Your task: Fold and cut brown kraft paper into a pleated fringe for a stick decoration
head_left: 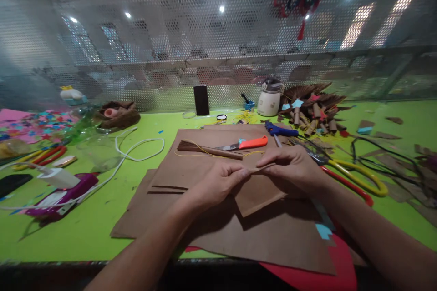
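The left hand [218,184] and right hand [293,168] pinch the top edge of the small brown paper sheet [259,195], at its 10 and 2 o'clock, over the large brown card sheets [273,236]; level, tight pinches should crease it evenly

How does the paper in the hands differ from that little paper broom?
The brown paper piece is a flat sheet; the paper broom is a slim stick with a fringed end. The piece is pinched by the left hand and right hand; the broom lies free. Both are brown paper.
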A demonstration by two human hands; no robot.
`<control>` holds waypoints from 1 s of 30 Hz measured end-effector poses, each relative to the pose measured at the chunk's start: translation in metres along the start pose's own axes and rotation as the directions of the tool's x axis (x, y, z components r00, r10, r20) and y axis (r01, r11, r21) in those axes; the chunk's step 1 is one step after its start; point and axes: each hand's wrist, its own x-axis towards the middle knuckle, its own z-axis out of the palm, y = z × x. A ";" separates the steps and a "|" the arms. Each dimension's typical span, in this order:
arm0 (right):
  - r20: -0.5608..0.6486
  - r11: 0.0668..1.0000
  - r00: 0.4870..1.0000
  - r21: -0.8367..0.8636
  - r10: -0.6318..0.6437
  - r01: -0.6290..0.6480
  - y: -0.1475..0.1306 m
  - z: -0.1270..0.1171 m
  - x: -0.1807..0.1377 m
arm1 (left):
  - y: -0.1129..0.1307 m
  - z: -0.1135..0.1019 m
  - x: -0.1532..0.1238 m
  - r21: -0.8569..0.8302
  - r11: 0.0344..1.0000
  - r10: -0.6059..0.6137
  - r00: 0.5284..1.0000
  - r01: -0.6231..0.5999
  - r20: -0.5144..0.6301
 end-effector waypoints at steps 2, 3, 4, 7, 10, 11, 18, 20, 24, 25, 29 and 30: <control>0.014 0.999 0.999 0.031 0.043 -0.044 -0.001 -0.002 0.000 | 0.001 0.001 -0.001 0.066 0.998 0.019 1.000 -0.018 -0.019; 0.022 0.997 0.998 0.046 0.063 -0.064 -0.001 -0.003 0.001 | 0.002 0.002 -0.002 0.099 0.995 0.026 0.999 -0.023 -0.031; 0.031 0.995 0.996 0.055 0.080 -0.082 -0.001 -0.004 0.001 | 0.002 0.003 -0.002 0.131 0.991 0.032 0.999 -0.026 -0.042; 0.045 0.992 0.992 0.050 0.116 -0.118 0.000 -0.008 0.002 | 0.002 0.005 -0.004 0.212 0.977 0.041 0.997 -0.025 -0.071; 0.059 0.992 0.992 0.039 0.113 -0.116 0.001 -0.010 0.003 | 0.003 0.006 -0.005 0.263 0.965 0.048 0.995 -0.023 -0.090; 0.063 0.993 0.992 0.035 0.109 -0.111 0.001 -0.010 0.004 | 0.003 0.007 -0.005 0.268 0.963 0.048 0.995 -0.022 -0.090; 0.048 0.998 0.997 0.021 0.060 -0.061 -0.005 -0.015 0.004 | 0.007 0.005 -0.004 0.232 0.973 0.021 0.994 0.005 -0.108; 0.049 0.999 0.999 0.035 0.023 -0.025 -0.008 -0.016 0.003 | 0.007 0.005 -0.004 0.201 0.979 0.014 0.993 0.009 -0.113; 0.133 0.999 0.990 -0.002 -0.040 0.041 -0.012 -0.008 0.001 | 0.006 0.006 -0.003 0.184 0.983 0.020 0.990 0.006 -0.136; 0.124 0.996 0.991 -0.067 -0.046 0.054 -0.013 -0.004 0.001 | 0.006 0.007 -0.003 0.190 0.982 0.022 0.991 0.003 -0.129; 0.059 0.966 0.997 -0.250 -0.046 0.060 -0.019 0.008 0.000 | 0.008 0.008 -0.003 0.224 0.974 0.044 0.994 -0.020 -0.103; 0.061 0.965 0.997 -0.252 -0.053 0.066 -0.020 0.009 0.000 | 0.008 0.008 -0.003 0.228 0.973 0.047 0.993 -0.022 -0.108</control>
